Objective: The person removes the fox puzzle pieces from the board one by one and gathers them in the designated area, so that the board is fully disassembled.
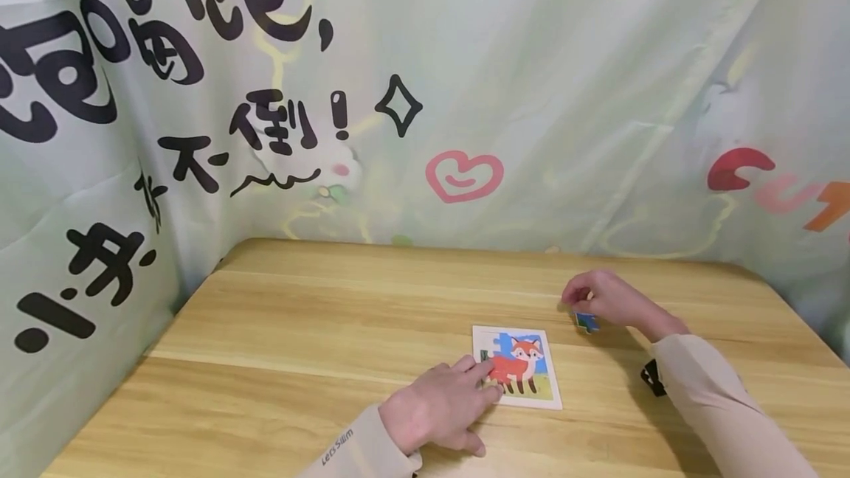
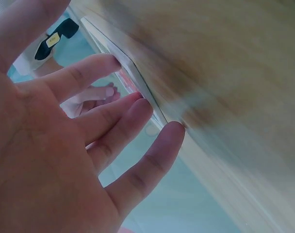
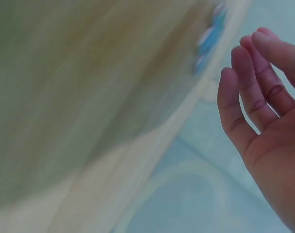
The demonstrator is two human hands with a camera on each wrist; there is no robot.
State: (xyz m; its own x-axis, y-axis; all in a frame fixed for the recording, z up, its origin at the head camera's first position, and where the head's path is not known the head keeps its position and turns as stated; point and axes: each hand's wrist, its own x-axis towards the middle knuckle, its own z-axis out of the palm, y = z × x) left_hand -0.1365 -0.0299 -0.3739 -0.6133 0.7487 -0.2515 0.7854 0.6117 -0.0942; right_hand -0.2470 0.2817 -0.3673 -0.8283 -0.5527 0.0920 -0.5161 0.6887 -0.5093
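Note:
A fox jigsaw puzzle (image 1: 531, 375) in a pale square frame lies on the wooden table. White backing shows along its upper left part. My left hand (image 1: 441, 400) has its fingers spread and its fingertips on the puzzle's left side; in the left wrist view, the fingers (image 2: 162, 141) reach the frame's edge. At the right, my right hand (image 1: 611, 299) hovers just over a blue jigsaw piece (image 1: 586, 321) on the table. The right wrist view has the fingers loosely bent, nothing visible between them, with blue pieces (image 3: 210, 39) on the tabletop apart from the fingertips.
A small black object (image 1: 654, 378) shows beside my right forearm. The wooden table (image 1: 319, 316) reaches back to a pale printed curtain (image 1: 564, 94) with black lettering and a pink heart. Another curtain side closes in at the left.

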